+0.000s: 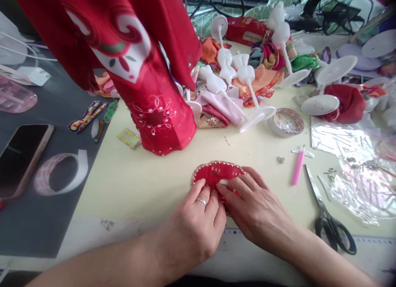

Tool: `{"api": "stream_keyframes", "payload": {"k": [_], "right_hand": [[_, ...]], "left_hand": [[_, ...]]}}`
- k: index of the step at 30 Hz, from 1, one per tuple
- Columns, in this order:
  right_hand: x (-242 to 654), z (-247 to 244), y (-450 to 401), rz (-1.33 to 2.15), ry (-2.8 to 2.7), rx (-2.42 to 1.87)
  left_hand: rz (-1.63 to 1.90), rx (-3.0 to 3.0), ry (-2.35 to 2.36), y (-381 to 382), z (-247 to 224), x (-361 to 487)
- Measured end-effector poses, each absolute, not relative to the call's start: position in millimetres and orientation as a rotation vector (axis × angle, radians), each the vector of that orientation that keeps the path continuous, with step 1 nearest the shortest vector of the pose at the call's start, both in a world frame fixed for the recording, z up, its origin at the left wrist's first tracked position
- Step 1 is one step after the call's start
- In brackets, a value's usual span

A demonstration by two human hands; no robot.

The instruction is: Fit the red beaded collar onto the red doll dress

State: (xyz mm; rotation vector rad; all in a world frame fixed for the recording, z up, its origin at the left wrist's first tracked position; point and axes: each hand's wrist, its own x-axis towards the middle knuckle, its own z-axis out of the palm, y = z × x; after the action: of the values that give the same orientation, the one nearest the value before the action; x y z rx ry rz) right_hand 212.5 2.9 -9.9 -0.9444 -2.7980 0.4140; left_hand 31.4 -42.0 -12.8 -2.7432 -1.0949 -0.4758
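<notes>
A red fabric piece (206,171) with a beaded, gold-looking trim lies flat on the cream tabletop. My left hand (201,221), with a ring on one finger, presses its bent fingers onto the near left part of the piece. From the right, my right hand (256,200) grips the same piece, its fingers bent over the right edge and the middle. Both hands hide much of the piece's lower half. A small pale spot shows at the right fingertips; I cannot tell what it is. Just behind stands a tall red patterned dress (161,113).
Scissors (324,212), a pink-handled tool (298,167) and clear bags (365,188) of small parts lie right. White doll forms (216,80) and fabric scraps crowd the back. A tape roll (286,122) sits behind; a phone (24,159) and loose tape (58,175) are left.
</notes>
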Motion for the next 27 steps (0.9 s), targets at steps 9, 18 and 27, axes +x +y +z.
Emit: {"api": "stream_keyframes", "payload": {"k": [9,18,27], "right_hand": [[226.4,-1.1,11.3,0.289,-2.705,-0.892],[229.8,3.1,10.7,0.245,-2.651,-1.032],[228.3,1.0,7.7,0.253,-2.706,-1.021]], "left_hand": [[-0.443,-2.743,-1.064,-40.5,-13.0,29.4],[-0.457,-2.762,-1.104,-32.9,-15.0,29.1],[-0.474,-2.768,-1.073,-32.4,-17.6,28.8]]}}
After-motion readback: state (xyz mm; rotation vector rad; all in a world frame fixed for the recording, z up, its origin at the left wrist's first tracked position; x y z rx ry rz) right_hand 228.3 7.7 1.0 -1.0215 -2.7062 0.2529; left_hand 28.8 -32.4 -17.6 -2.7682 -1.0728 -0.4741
